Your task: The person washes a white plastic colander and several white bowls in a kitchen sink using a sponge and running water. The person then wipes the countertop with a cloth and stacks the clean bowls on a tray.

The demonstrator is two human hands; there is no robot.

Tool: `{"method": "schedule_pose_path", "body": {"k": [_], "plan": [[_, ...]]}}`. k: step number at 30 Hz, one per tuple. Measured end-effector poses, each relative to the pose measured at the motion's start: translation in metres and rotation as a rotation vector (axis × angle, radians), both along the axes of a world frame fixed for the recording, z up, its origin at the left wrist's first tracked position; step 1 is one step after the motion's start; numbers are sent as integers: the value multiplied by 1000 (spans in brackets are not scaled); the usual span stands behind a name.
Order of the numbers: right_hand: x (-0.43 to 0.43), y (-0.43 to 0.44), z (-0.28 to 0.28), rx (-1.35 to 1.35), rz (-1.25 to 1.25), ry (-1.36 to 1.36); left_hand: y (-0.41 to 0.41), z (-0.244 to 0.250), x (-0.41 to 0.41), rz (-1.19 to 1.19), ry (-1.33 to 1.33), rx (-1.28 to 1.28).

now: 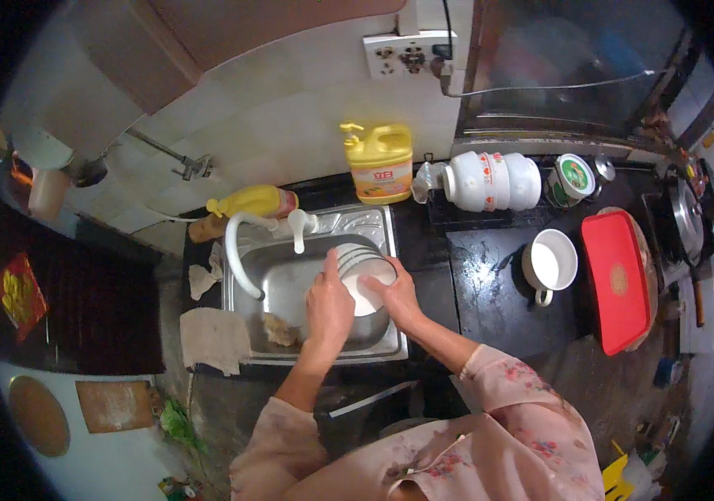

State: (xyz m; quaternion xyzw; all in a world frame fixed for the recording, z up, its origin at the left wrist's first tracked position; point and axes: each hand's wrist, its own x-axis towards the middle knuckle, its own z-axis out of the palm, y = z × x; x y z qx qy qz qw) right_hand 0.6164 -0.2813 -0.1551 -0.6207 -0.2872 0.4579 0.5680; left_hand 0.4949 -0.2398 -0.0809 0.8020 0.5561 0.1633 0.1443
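Note:
Between my two hands is a stack of white bowls (364, 302) with dark rim lines, tilted above the right side of a stainless steel sink (389, 228). My left hand (330, 307) holds the stack's left side. On the other side, my right hand (402, 299) grips it, with the thumb reaching over the inside of the front bowl. A white curved faucet spout (236, 250) hangs over the sink's left part, apart from the bowls. Low in the basin lies a brownish scrubber or cloth (280, 330).
Behind the sink stand a yellow detergent jug (382, 166) and a lying yellow bottle (263, 201). Stacked white bowls (491, 181) lie sideways farther right. A white mug (550, 260) and red tray (617, 282) sit on the right counter. A beige cloth (214, 338) drapes beside the sink.

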Motion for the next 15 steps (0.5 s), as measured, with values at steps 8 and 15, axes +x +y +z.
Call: {"method": "schedule_pose_path", "body": {"k": [8, 15], "plan": [[12, -4, -19, 2, -186, -26, -13, -5, 27, -44, 18, 28], [36, -16, -44, 62, -104, -31, -18, -2, 46, -101, 30, 24]]}}
